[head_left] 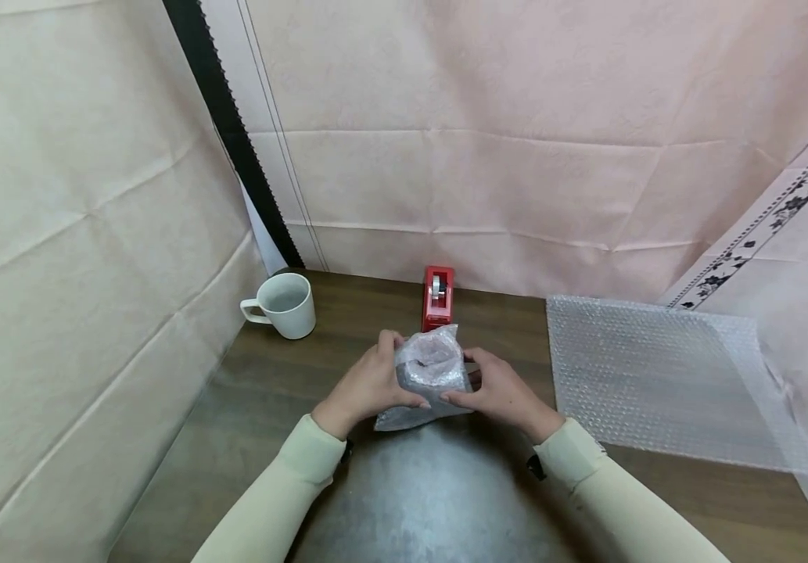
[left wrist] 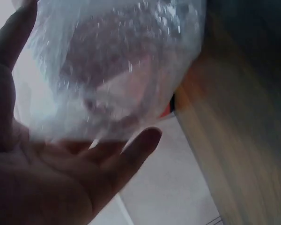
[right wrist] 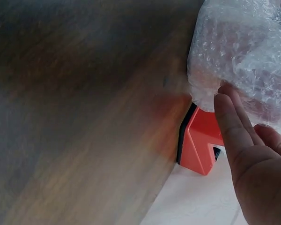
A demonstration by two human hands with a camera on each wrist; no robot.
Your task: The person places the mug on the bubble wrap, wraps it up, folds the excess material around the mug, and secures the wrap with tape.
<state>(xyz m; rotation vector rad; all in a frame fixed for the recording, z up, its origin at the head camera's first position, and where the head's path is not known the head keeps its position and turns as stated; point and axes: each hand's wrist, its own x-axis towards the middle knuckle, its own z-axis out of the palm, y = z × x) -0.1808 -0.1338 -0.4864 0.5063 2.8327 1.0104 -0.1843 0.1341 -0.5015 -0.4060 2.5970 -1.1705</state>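
Between both hands, on the wooden table, is a bundle of bubble wrap (head_left: 435,367) with a rounded, ring-like opening on top; what lies inside is hidden. My left hand (head_left: 375,383) holds its left side, thumb across the front and fingers behind. On the other side, my right hand (head_left: 502,395) grips the bundle with the thumb on the front and fingers along its right side. Clear bubbles fill the left wrist view, where the wrap (left wrist: 122,61) lies against the left hand (left wrist: 51,173). Fingers of the right hand (right wrist: 257,159) touch the wrap in the right wrist view.
Just behind the bundle stands a red tape dispenser (head_left: 437,317). A white mug (head_left: 292,311) sits at the back left with its handle to the left. To the right, a flat bubble wrap sheet (head_left: 650,383) extends past the table's edge. Cloth (head_left: 516,188) hangs behind the table.
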